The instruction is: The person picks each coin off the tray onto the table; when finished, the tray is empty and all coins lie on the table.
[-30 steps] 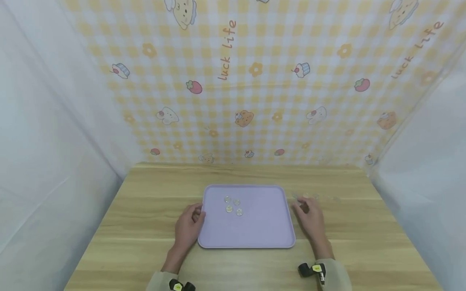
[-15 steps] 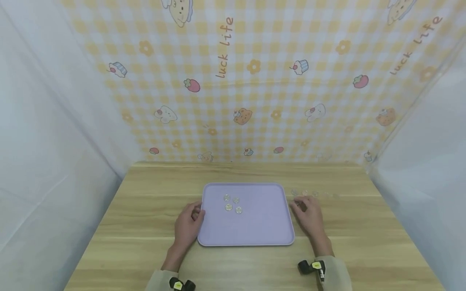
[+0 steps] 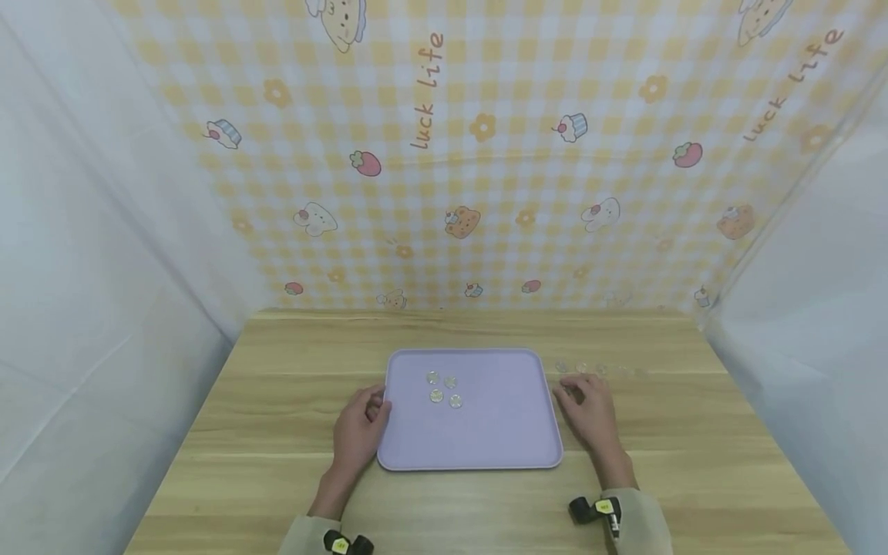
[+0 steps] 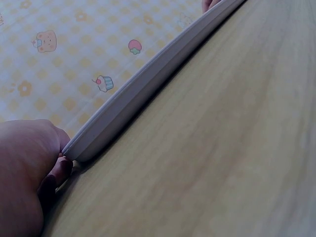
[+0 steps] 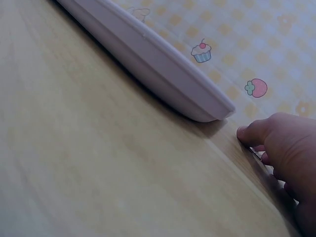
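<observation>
One lavender rectangular tray [image 3: 479, 441]: left hand [image 3: 358, 428] is pinching its rim, right hand [image 3: 591, 412] grip unclear; only my head view's showing pale discs [image 3: 436, 396].

Obstructions: left hand [image 3: 357, 432] on left rim of lilac tray [image 3: 499, 432], thumb above and fingers below, blocking that edge; right hand [image 3: 593, 412] just beside right rim, narrow gap between; four round discs [image 3: 436, 395] grouped in tray's back left; row of transparent discs [image 3: 581, 368] on wooden tabletop [image 3: 472, 509] behind right hand, far end too faint to count. Free: tray's front and right part, open from above; tabletop strip in front of tray; wide stretches outboard of both hands; shallow band behind tray. Limits: patterned cloth [image 3: 513, 177] upright at back; white left sheet [image 3: 104, 270] and white right sheet [image 3: 798, 347] at sides.
</observation>
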`<state>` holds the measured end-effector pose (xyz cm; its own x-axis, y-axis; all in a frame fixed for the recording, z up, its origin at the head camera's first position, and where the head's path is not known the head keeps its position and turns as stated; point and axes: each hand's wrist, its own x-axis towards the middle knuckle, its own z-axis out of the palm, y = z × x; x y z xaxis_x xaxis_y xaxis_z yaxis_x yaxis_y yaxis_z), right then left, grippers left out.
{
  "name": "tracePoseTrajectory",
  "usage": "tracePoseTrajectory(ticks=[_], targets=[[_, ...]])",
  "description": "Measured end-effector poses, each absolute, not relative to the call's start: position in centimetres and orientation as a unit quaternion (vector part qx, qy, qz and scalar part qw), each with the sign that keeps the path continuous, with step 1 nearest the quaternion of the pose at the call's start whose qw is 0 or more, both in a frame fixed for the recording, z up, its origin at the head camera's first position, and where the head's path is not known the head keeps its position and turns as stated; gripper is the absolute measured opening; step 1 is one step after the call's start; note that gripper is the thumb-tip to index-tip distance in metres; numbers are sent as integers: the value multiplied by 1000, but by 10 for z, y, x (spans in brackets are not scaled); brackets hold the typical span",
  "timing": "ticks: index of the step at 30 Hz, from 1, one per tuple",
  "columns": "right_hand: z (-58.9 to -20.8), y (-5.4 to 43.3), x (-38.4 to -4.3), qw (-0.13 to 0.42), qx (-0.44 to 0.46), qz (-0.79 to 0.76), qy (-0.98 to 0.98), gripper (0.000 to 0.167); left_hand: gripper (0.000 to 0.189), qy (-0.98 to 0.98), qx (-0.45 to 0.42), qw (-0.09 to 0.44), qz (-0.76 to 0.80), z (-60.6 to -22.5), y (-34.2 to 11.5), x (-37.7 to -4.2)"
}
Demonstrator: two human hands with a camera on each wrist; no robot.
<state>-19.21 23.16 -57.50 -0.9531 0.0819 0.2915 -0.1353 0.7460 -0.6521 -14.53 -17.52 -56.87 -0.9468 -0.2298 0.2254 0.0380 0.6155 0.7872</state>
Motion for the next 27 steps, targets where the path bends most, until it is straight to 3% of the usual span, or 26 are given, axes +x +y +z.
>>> tracePoseTrajectory(ticks=[12, 27], targets=[[-575, 232, -193, 151, 5, 396, -906, 25, 29, -887, 61, 150, -433, -568, -176, -145], [-574, 231, -195, 198, 0, 444, -874, 22, 30, -887, 59, 148, -434, -567, -175, -143]])
